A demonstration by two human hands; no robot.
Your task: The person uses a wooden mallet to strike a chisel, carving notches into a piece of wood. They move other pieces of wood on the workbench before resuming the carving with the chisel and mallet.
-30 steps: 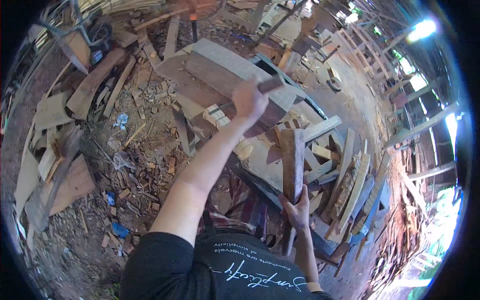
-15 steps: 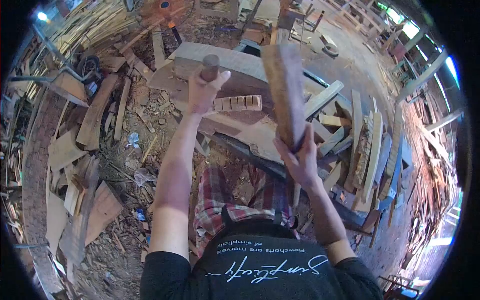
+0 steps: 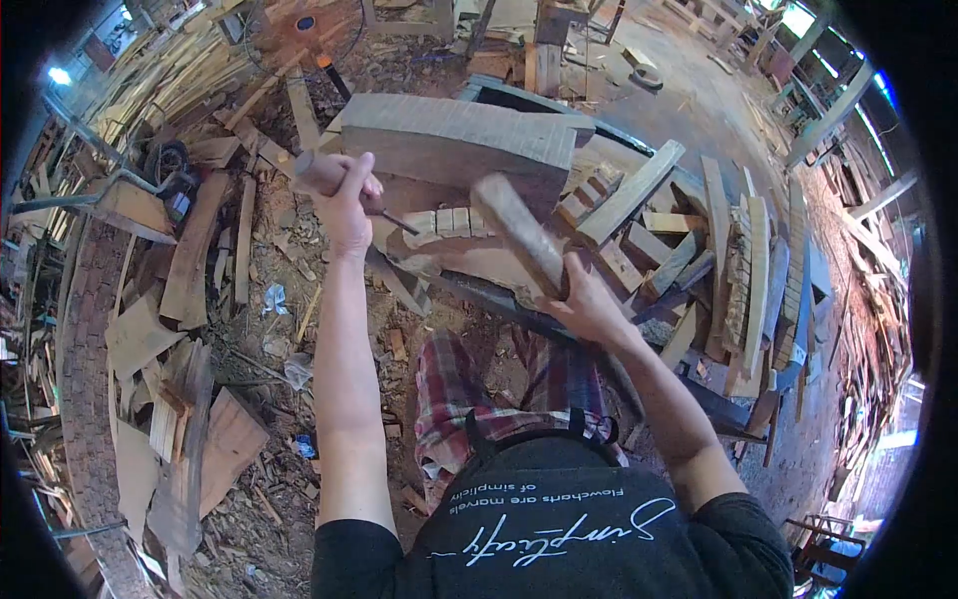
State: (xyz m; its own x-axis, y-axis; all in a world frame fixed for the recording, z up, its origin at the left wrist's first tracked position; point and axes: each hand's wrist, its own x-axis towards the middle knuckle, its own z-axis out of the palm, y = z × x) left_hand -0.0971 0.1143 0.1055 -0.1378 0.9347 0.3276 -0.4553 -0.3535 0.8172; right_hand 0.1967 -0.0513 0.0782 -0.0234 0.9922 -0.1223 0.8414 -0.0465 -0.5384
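Observation:
My left hand [image 3: 346, 205] is wrapped round the thick wooden handle of a chisel [image 3: 317, 172]. The thin metal blade points right and down, its tip by the left end of a short notched wood piece [image 3: 454, 223]. Several cuts run across that piece, which lies on a wooden work surface [image 3: 479, 264]. In my right hand [image 3: 589, 299] is a wooden club [image 3: 519, 230], tilted up and left, its far end over the right part of the notched piece and hiding some of it. The club and the chisel are apart.
Behind the notched piece lies a big timber block [image 3: 449, 135]. Offcuts [image 3: 669, 250] are piled to the right, beside long boards [image 3: 755, 290]. Planks and chips cover the ground at left, near a wheelbarrow [image 3: 130, 205]. A fan [image 3: 305, 24] stands at the back.
My left hand has moved left and tipped the chisel over, so its blade now shows. The club has swung down and left from a near-upright position. The view has shifted slightly.

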